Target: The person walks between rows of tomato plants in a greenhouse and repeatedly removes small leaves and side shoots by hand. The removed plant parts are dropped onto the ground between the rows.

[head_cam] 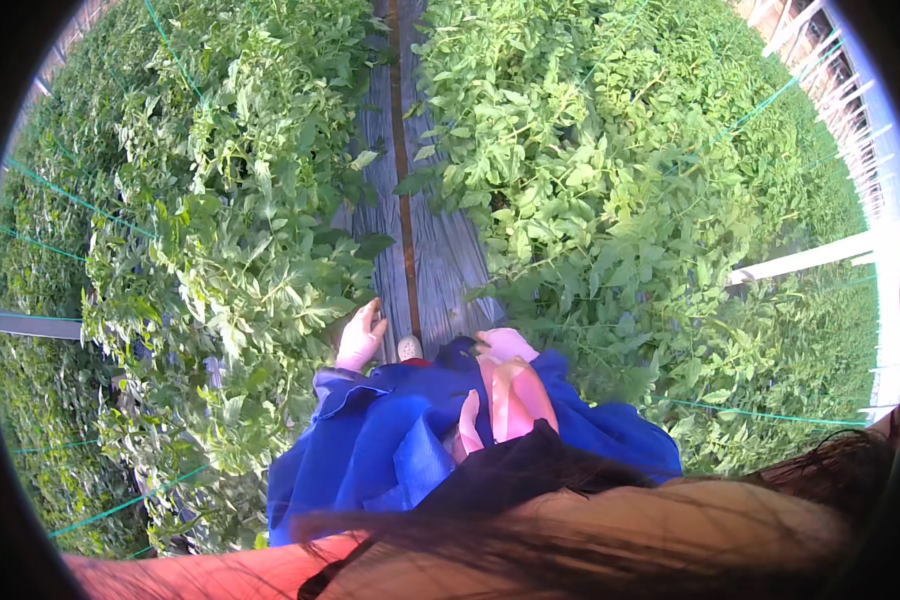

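Note:
My left hand [360,337], in a pale covering that looks like a thin glove, is held beside the left row of tomato plants [247,225]. Its thumb and fingers stand apart, and nothing shows between them. On the other side, my right hand [508,345] is in front of my blue clothing [390,442], near the lower leaves of the right row of tomato plants [570,172]. Its fingers point inward and are partly hidden, so whether they hold anything is unclear. A pink and white cloth [521,397] hangs at my front, just below that hand.
Between the rows runs a path covered with grey plastic film [450,247], with a brown strip [405,217] along it. One shoe tip [409,347] shows on the path. Green strings [765,412] cross the foliage. A white pole [802,259] juts in from the right, a grey one [34,324] from the left.

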`<state>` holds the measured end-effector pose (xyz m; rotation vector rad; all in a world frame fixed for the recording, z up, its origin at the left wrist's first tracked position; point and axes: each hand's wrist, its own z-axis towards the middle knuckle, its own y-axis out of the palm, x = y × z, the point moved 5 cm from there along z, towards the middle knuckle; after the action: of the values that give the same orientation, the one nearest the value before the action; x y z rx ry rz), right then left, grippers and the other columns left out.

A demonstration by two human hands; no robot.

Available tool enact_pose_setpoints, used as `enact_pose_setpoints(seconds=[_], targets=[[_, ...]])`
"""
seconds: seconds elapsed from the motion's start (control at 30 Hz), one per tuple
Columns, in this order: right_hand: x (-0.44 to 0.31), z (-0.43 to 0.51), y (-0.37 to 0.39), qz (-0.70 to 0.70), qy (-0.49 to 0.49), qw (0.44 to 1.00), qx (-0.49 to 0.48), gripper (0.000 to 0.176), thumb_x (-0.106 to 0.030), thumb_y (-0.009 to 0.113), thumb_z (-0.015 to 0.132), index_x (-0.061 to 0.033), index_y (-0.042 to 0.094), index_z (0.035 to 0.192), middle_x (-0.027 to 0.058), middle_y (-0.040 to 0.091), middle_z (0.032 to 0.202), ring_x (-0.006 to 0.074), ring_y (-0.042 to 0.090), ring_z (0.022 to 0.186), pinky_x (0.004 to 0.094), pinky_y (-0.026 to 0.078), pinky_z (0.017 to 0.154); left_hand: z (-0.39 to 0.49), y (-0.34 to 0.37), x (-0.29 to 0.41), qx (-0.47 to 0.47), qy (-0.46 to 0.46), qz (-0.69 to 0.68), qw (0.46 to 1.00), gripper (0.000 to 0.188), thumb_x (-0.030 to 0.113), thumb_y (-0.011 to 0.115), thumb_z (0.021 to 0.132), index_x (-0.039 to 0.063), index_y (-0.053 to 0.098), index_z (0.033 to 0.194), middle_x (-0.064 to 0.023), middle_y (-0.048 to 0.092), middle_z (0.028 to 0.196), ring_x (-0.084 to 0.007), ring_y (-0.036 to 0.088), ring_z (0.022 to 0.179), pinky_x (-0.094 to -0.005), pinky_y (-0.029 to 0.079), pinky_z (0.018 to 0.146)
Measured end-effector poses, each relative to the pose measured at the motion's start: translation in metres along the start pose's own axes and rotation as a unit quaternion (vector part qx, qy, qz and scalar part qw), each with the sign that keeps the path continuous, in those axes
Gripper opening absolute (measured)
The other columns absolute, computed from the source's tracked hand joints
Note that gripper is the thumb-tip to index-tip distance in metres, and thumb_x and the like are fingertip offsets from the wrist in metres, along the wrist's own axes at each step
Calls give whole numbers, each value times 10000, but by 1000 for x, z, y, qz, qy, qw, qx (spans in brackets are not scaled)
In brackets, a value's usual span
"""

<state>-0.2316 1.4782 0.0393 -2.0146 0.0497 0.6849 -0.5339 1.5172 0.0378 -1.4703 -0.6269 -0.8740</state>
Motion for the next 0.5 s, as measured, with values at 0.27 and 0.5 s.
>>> enact_pose_setpoints(seconds=[0.27,0.5], targets=[[82,170,-91,161,42,982,92,232,-238,557,842,-53,591,979,183,626,828,374,606,801,452,479,703,298,-24,0,-102,87,52,990,381,179,602,830,41,560,1183,-152,622,1075,-320,601,986,-385,483,851],[134,440,-289,94,-99,970,199,213,-218,560,839,-57,592,974,176,624,812,367,604,783,450,479,692,488,-28,-48,-205,-32,110,972,386,245,595,838,42,579,1165,-163,632,1073,-324,602,990,-382,479,852]])
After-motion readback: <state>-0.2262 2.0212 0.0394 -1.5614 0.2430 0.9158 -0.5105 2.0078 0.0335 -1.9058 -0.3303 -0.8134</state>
